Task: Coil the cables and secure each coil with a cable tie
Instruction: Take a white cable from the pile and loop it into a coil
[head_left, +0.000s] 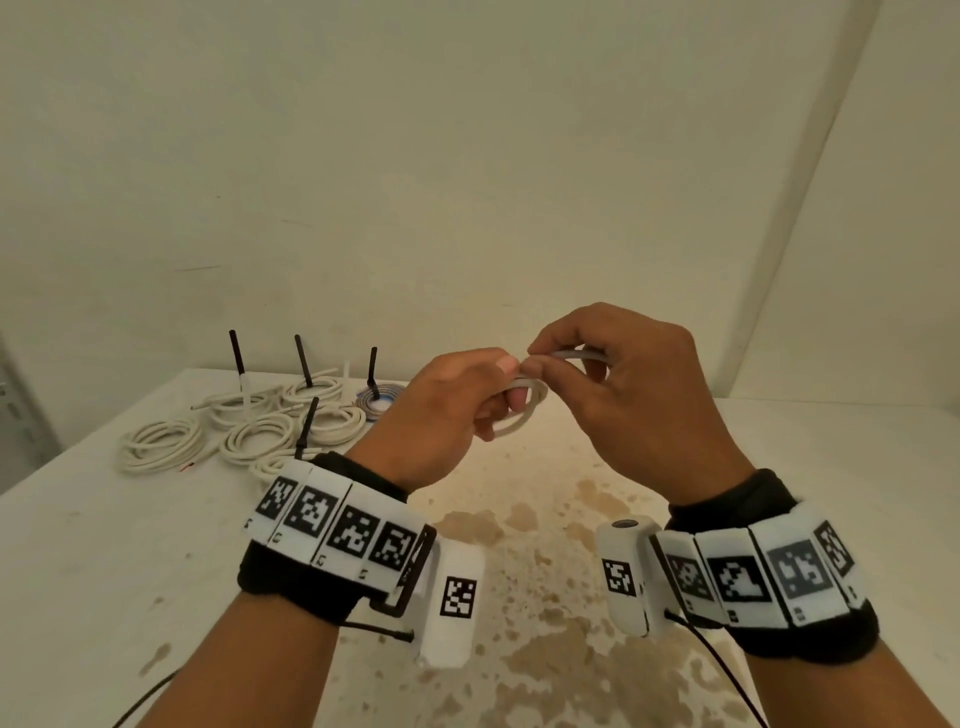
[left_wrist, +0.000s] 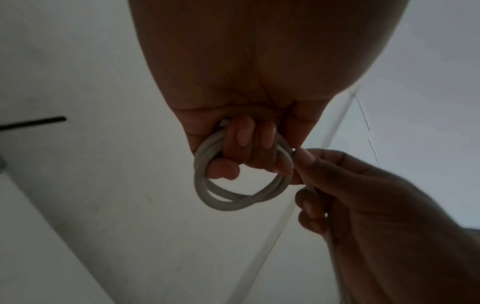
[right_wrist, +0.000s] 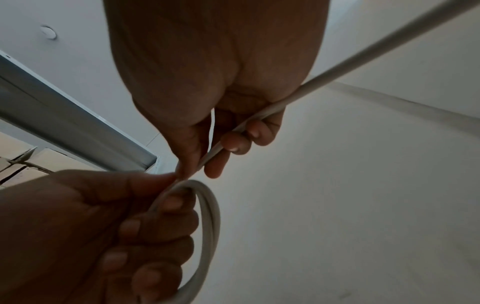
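Observation:
Above the table my left hand (head_left: 457, 400) grips a small coil of white cable (head_left: 524, 415), its fingers curled through the loops (left_wrist: 233, 197). My right hand (head_left: 608, 374) pinches the free run of the same cable (head_left: 576, 355) right beside the coil. That run passes through the right palm and trails off behind it (right_wrist: 337, 72). In the right wrist view the coil (right_wrist: 207, 226) hangs from the left hand's fingers (right_wrist: 161, 226). Thumb and forefinger tips of both hands nearly meet. No cable tie is in either hand.
Several white cable coils (head_left: 161, 441) lie at the table's back left, some with black cable ties (head_left: 236, 353) sticking up, plus a blue-and-white coil (head_left: 382, 397). The white table (head_left: 519, 545) is stained brown near me. Walls close the back and right.

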